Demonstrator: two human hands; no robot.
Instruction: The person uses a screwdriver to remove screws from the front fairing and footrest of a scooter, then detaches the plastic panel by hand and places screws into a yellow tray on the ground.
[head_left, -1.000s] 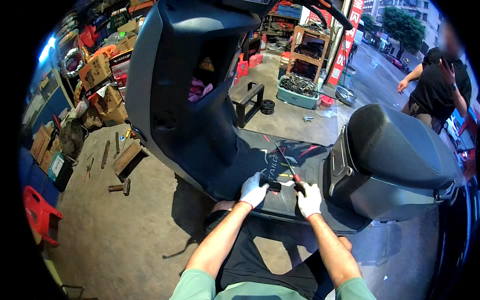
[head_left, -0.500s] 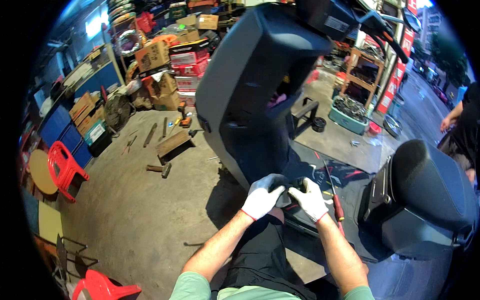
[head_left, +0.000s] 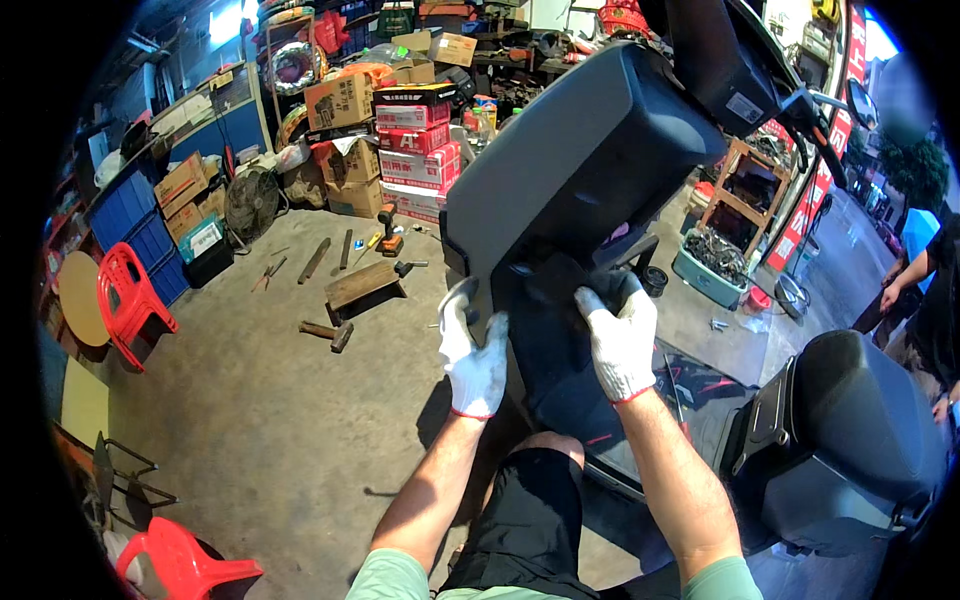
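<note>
A dark grey scooter front panel (head_left: 560,160) leans in front of me, joined to a black footboard. My left hand (head_left: 474,365), in a white knitted glove, is at the panel's lower left edge, with thumb and fingers spread and nothing visible between them. My right hand (head_left: 622,340), gloved the same way, is raised against the dark inner side of the panel. Its fingers are bent around a small black piece (head_left: 556,281), which blends into the panel behind it. Beside the right wrist, a screwdriver (head_left: 671,380) lies on the footboard, partly hidden by my forearm.
The scooter's seat (head_left: 865,400) rises at the right. On the floor at the left lie a hammer (head_left: 328,334), a small wooden stool (head_left: 365,290), a cordless drill (head_left: 389,233) and pliers (head_left: 268,273). Stacked boxes (head_left: 415,145) stand behind. A person (head_left: 930,290) is at the far right.
My hands have moved apart and forward from holding the black piece together. The left went to the panel edge, the right up to its inner side. The view has shifted, too.
</note>
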